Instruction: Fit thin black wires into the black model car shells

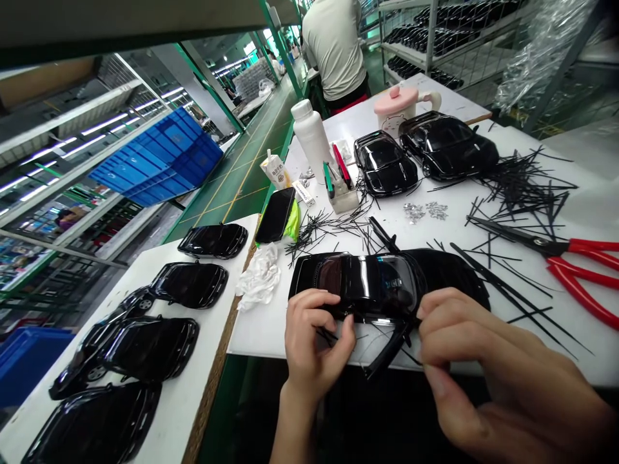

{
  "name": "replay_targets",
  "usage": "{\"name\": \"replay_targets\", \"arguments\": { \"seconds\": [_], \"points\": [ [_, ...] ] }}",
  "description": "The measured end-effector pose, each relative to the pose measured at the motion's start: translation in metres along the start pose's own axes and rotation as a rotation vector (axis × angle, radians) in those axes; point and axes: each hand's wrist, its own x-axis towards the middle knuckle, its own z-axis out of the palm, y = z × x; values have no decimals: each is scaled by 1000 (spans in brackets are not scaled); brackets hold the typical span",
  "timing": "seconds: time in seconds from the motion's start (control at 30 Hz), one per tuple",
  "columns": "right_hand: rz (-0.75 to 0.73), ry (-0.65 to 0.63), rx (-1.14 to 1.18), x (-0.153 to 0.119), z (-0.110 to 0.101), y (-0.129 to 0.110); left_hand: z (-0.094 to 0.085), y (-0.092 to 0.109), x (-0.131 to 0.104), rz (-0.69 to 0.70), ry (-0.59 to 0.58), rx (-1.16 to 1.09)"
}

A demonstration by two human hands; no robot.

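A glossy black model car [365, 277] lies across the white table in front of me, both its doors swung out. My left hand [314, 335] is at the car's near side, fingers curled with thumb and fingertips apart, nothing visible between them. Beside the opened near door [389, 351], my right hand [469, 361] is pinched at the car's near edge; a thin black strip shows by its fingertips, but what it grips is mostly hidden. Thin black strips [527, 309] lie right of the car.
Red-handled scissors [580, 258], a phone [275, 216], crumpled tissue [260, 277], a white bottle [312, 138], a lidded mug [394, 109] and two black cars [385, 164] surround the work spot. Several more cars [191, 283] stand on the left board [193, 393]. A person [333, 51] sits ahead.
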Motion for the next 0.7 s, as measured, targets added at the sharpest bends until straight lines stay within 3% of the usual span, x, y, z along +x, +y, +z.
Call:
{"name": "replay_targets", "arguments": {
  "seconds": [0.23, 0.3, 0.4, 0.5, 0.7],
  "points": [
    [-67, -48, 50, 2, -6, 3, 10, 9, -3, 15, 55, -29],
    [-81, -144, -2, 1, -12, 8, 12, 10, -3, -3, 57, -50],
    [-85, -388, -186, 6, -20, 19, 14, 11, -4, -76, 80, -113],
    [-142, -528, -324, 18, -15, 29, 17, 11, -6, -136, 120, -130],
    [-334, -547, -322, 31, 5, 36, 21, 9, -8, -164, 130, -166]
  ]
}}
